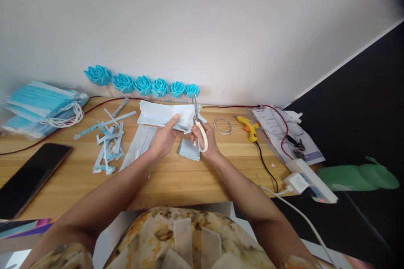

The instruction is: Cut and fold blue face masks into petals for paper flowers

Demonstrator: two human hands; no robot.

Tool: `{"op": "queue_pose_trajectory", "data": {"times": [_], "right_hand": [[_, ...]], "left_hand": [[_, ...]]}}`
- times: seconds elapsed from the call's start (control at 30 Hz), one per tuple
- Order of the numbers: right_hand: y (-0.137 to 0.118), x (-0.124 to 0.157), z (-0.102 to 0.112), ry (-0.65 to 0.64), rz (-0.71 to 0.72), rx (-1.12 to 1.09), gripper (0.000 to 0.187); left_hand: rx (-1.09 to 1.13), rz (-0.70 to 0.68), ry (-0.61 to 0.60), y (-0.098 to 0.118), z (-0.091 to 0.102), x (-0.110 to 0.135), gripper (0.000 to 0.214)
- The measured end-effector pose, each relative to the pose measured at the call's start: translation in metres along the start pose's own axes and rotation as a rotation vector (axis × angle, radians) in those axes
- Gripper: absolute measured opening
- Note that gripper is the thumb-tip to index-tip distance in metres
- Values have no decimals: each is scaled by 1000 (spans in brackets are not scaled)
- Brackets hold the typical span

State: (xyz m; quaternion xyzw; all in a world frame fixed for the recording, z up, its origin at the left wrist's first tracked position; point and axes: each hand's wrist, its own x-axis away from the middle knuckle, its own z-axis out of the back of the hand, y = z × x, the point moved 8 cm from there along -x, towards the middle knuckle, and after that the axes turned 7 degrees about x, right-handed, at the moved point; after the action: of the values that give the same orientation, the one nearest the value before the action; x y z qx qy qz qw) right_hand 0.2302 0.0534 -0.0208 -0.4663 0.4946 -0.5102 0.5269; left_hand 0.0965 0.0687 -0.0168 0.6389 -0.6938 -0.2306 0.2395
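My left hand (166, 135) pinches a pale blue strip of face mask fabric (158, 113), thumb on top, holding it raised over the table. In my right hand (206, 139) is a pair of scissors with white handles (202, 134); the blades point away from me and lie across the strip near its right end. Below my hands, a small stack of cut light blue fabric pieces (189, 150) rests on the wood. Another long pleated mask piece (138, 147) lies under my left wrist. Narrow cut-off strips (109, 143) form a loose heap to the left.
Several blue fabric flowers (143, 85) line the wall. Bagged face masks (41, 107) and a phone (33, 180) are at left. Rightward are a wire coil (223, 125), a yellow glue gun (249, 128), papers (271, 128), a power strip (312, 180) and a green bottle (356, 177).
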Motion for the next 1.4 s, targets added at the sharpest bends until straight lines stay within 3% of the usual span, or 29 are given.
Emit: {"op": "queue_pose_trajectory", "data": {"times": [0.37, 0.5, 0.97, 1.07, 1.2, 1.4], "right_hand": [[-6, 0, -4, -26, 52, -93, 47], [-10, 0, -5, -37, 64, -105, 48], [-5, 6, -19, -214, -69, -144, 60], [-1, 3, -19, -234, -95, -195, 62], [-6, -4, -5, -131, -17, -157, 58], [-18, -6, 3, -111, 82, -37, 54]], "left_hand": [[4, 4, 1, -1, 2, -1, 37], [-11, -27, 56, 3, 9, -5, 33], [-70, -353, 201, 69, 33, -32, 34], [-179, -282, 152, 60, 29, -32, 45], [-379, -125, 48, 34, 21, -27, 56], [-670, -59, -125, 10, 11, -18, 57]]}}
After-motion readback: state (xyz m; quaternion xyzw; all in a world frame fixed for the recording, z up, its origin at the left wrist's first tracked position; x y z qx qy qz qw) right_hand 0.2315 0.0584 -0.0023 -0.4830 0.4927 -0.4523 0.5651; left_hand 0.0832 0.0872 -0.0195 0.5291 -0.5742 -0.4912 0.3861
